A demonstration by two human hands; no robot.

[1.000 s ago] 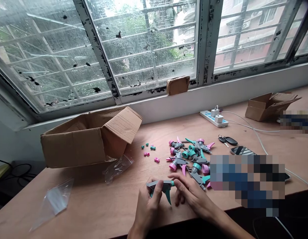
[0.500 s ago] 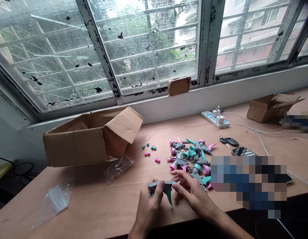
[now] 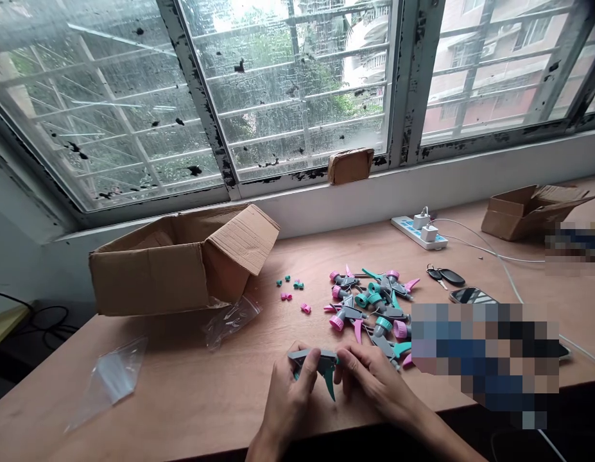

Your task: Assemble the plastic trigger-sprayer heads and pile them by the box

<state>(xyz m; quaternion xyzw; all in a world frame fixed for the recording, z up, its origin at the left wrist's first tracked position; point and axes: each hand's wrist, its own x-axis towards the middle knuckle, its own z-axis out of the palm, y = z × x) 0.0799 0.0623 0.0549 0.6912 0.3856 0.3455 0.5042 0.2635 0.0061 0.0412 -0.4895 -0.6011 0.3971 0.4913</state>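
Near the front edge of the table, my left hand is closed round a grey and teal trigger sprayer head, its teal trigger pointing down. My right hand has its thumb and fingers pinched at the sprayer's right end, where a bit of teal nozzle shows. The fingertips hide most of that end. Just beyond my right hand lies a pile of similar sprayer heads in grey, pink and teal. Small pink nozzle caps and small teal caps are scattered left of the pile.
An open cardboard box stands at the back left, with clear plastic bags in front. To the right are a power strip with chargers, keys, a phone and a smaller box. A blurred-out area covers the right side.
My right hand's fingers have drawn in from a looser spread to a tight pinch at the sprayer's nozzle end. My left hand keeps its hold. The view has shifted slightly.
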